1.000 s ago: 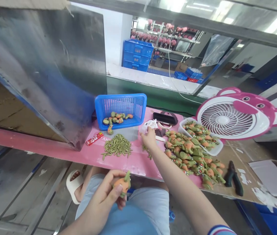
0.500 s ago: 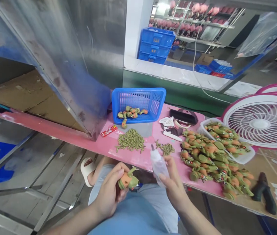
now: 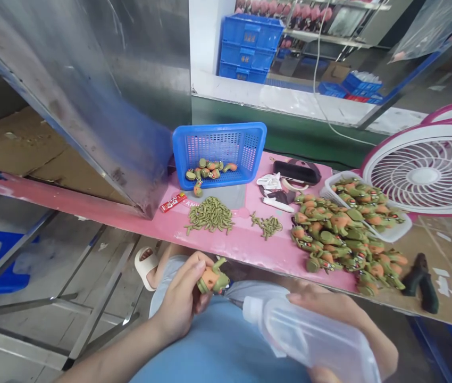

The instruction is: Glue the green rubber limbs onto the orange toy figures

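Note:
Low over my lap, my left hand (image 3: 186, 290) grips a small green and orange toy figure (image 3: 212, 277) with a thin green piece sticking up from it. My right hand (image 3: 340, 314) is wrapped round a clear plastic squeeze bottle (image 3: 309, 335) lying nearly level. The bottle's dark, thin nozzle points left at the figure's lower side; I cannot tell whether it touches. Beyond my hands, a large pile of thin green pieces (image 3: 210, 215) and a smaller pile of green pieces (image 3: 267, 225) lie on the pink table top (image 3: 170, 226).
A blue basket (image 3: 261, 154) holds several figures. More figures (image 3: 341, 239) are heaped at the right, some in a white basket (image 3: 403, 229). Behind stands a pink and white fan (image 3: 423, 175); dark-handled pliers (image 3: 421, 282) lie right. A metal panel (image 3: 150, 106) rises at the left.
My right hand has lowered and tipped the bottle from upright to nearly level, its nozzle now close to the figure. My left hand still grips the figure. The view has shifted slightly downward.

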`<action>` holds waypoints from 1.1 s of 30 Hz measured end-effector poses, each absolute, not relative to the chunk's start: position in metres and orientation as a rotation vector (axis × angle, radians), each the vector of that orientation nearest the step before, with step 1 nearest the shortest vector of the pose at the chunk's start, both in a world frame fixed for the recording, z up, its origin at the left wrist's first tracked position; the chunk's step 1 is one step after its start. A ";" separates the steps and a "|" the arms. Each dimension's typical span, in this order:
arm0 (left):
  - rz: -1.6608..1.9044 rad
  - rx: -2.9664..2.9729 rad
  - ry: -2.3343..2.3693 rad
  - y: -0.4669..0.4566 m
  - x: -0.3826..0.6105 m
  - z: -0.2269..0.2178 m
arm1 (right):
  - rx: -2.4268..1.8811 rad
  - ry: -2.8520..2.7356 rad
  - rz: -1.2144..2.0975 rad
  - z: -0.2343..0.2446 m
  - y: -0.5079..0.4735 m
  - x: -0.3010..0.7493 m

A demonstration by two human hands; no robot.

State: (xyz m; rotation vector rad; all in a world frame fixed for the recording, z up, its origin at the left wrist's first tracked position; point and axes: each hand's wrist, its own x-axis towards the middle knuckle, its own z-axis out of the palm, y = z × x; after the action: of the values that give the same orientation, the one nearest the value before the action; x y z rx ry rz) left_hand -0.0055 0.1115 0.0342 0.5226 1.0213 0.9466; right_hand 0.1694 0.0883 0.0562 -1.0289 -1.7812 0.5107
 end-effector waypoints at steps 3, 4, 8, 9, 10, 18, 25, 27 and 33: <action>0.929 0.566 1.035 0.110 -0.006 0.033 | -0.835 -1.710 0.403 0.056 0.091 0.163; 0.921 0.586 1.040 0.109 -0.007 0.032 | -0.798 -1.712 0.383 0.057 0.092 0.162; 0.909 0.662 1.013 0.106 -0.010 0.030 | -0.764 -1.773 0.409 0.059 0.093 0.160; 0.909 0.673 1.007 0.105 -0.011 0.029 | -0.763 -1.782 0.407 0.059 0.093 0.161; 0.908 0.679 1.003 0.105 -0.011 0.029 | -0.767 -1.784 0.396 0.060 0.092 0.161; 0.900 0.688 1.014 0.103 -0.011 0.030 | -0.783 -1.809 0.437 0.055 0.087 0.166; 0.893 0.685 1.004 0.104 -0.013 0.031 | -0.753 -1.779 0.355 0.059 0.094 0.159; 0.895 0.681 1.001 0.103 -0.014 0.031 | -0.725 -1.806 0.342 0.060 0.096 0.158; 0.900 0.680 0.992 0.103 -0.013 0.030 | -0.728 -1.810 0.370 0.063 0.093 0.159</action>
State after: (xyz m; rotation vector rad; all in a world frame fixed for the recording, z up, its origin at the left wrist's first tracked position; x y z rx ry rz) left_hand -0.0126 0.1028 0.0302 0.6797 0.9918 0.9002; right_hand 0.1595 0.0932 0.0626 -0.7285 -1.8095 0.3704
